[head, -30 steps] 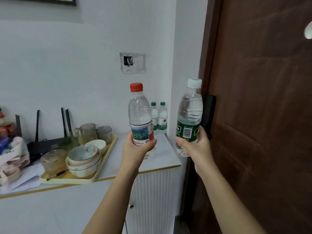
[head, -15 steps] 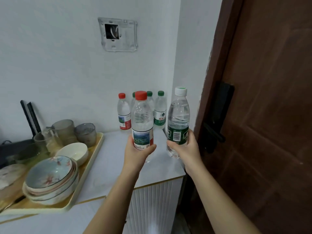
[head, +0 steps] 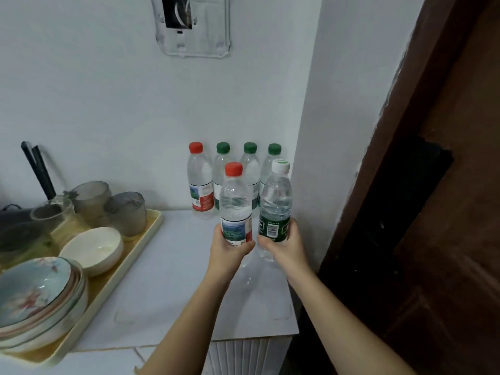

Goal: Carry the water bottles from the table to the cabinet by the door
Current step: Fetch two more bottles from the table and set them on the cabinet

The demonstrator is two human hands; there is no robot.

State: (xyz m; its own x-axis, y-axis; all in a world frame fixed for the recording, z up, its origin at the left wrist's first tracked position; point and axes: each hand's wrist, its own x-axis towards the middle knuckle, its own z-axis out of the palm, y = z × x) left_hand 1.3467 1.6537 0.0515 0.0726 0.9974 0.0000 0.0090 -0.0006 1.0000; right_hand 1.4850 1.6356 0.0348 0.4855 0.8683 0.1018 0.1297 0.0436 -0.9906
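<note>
1. My left hand (head: 230, 253) holds the red-capped bottle (head: 234, 204) upright. The fingers (head: 220, 236) and thumb curl round the label band on its lower half.
2. My right hand (head: 284, 247) holds the white-capped bottle (head: 276, 204) upright. The fingers (head: 291, 228) and thumb curl round its dark green label.
3. The 2 held bottles stand side by side, almost touching, above the right rear part of the cabinet (head: 176, 280) top. Their bases show just below my hands. I cannot tell whether they rest on the white surface or hang just over it.
4. Behind them, a row of 4 bottles (head: 221, 169) stands on the cabinet top against the wall. From left to right it has 1 red cap and 3 green caps. The held bottles partly cover the 3 green-capped ones.
5. On the left of the cabinet top lies a cream tray (head: 130, 266). It carries a stack of patterned bowls (head: 40, 296), 1 white bowl (head: 92, 249) and several glasses (head: 127, 212).
6. Behind the tray, 2 black antennas (head: 38, 169) lean up against the wall.
7. A clear wall panel (head: 193, 25) is fixed above the row of bottles.
8. The brown door (head: 446, 185) stands to the right of the cabinet, with a black lock (head: 392, 212) on its near edge.
</note>
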